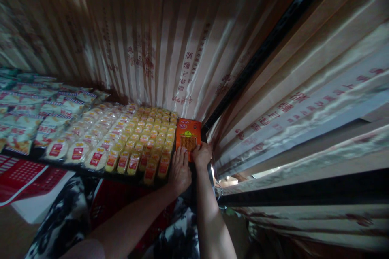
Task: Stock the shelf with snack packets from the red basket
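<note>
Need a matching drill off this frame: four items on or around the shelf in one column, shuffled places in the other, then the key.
Things
1. orange packet
2. yellow-wrapped packets
3. round white packets
4. red printed sheet

Places
A. below the shelf, lower left of the view
B. right end of the shelf, under the left hand and right hand
C. rows directly left of the orange packet
D. left of the yellow rows, with red labels

Pairs: 1-B, 2-C, 3-D, 4-A
</note>
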Action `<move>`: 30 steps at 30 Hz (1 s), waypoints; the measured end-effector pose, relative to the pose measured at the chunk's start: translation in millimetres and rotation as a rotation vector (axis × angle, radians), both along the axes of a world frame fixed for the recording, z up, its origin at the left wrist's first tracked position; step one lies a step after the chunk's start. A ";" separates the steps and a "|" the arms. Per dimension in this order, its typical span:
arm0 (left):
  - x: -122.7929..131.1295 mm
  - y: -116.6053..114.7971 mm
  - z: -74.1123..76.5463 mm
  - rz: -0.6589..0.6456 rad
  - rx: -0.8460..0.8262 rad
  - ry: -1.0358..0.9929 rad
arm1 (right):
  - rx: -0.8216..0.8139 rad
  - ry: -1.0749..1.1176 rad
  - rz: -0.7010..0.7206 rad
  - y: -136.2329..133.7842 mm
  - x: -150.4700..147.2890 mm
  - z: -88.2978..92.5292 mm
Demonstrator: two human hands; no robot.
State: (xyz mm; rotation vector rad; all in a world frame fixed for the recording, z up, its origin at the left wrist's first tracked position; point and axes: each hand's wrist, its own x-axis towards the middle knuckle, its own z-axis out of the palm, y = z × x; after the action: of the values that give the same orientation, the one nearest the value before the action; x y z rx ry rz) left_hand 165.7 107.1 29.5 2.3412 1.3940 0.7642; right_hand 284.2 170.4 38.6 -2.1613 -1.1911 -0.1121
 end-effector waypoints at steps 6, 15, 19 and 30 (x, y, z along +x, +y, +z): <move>-0.2 0.7 -2.0 0.010 0.026 0.008 | -0.011 -0.071 -0.042 -3.3 -2.9 -9.0; 0.7 1.1 -1.9 0.008 0.046 0.011 | -0.026 -0.019 -0.027 -4.0 -5.2 -11.0; 1.6 1.6 -5.3 0.013 0.066 0.003 | -0.007 0.001 -0.048 -4.7 -6.1 -11.1; 3.9 3.4 -10.7 0.024 0.111 -0.040 | 0.070 0.044 -0.061 -5.3 -3.5 -15.5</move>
State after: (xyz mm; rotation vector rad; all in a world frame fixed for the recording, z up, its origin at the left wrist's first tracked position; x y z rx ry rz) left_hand 169.5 110.5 18.8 2.3814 1.3984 0.9120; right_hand 280.7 165.1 23.1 -2.1280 -1.0814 -0.1298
